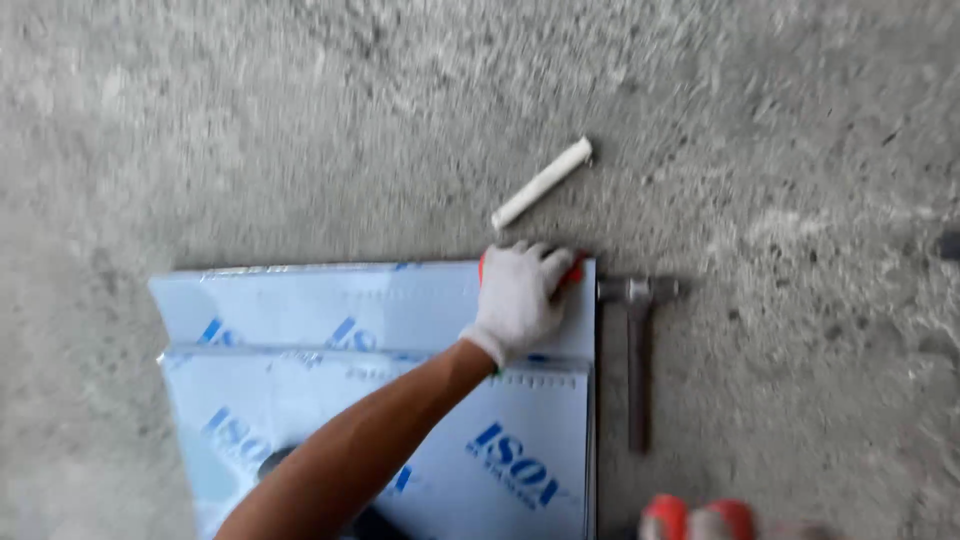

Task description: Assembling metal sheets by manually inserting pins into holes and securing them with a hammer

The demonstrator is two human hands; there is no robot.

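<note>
I see gloved hand (517,297) at centre frame, fingers curled over small orange object (573,268) on film-wrapped panel (400,310) corner. Panel looks stiff, film slippery; best gripped at edges.

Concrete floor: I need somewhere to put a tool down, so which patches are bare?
The concrete floor is bare left of the white tube and right of the hammer. It is crowded where the gloved hand presses an orange thing at the film-covered panel corner, with tube and hammer close.

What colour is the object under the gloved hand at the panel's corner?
Orange-red; the white-gloved hand covers most of the object. Head view shows it.
</note>
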